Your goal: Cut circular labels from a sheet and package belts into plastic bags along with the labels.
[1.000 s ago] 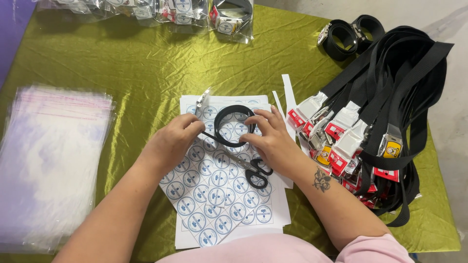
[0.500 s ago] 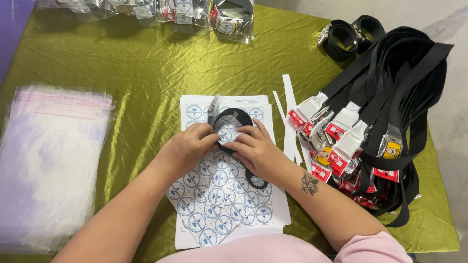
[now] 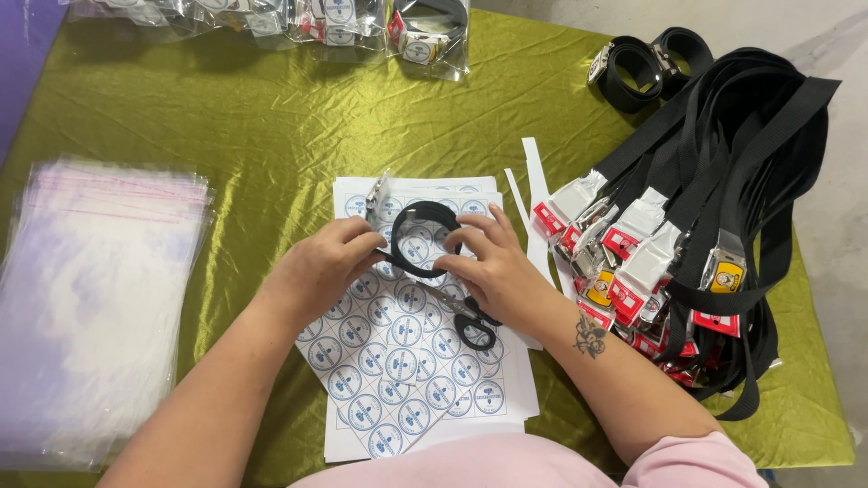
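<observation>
Both hands met over the sticker sheets, which lay near the front edge of the table, about mid-width. Left hand pinched the left side of a coiled black strap loop, thumb and fingers closed on the band. Right hand gripped the loop's right side, fingers curled over the band, thumb below. The loop was held just above the far end of the sheets; whether it touched the paper could not be told. A metal buckle stuck out at the loop's far-left side.

Black-handled scissors lay on the sheets, partly under the right hand. White paper strips lay just off the sheets' right edge.

A heap of black straps with metal buckles and red tags lay along the table's right edge. Two rolled straps sat at the far-right corner. A stack of clear plastic bags lay by the left edge. Bagged straps lined the far edge. The table was covered in green cloth.
</observation>
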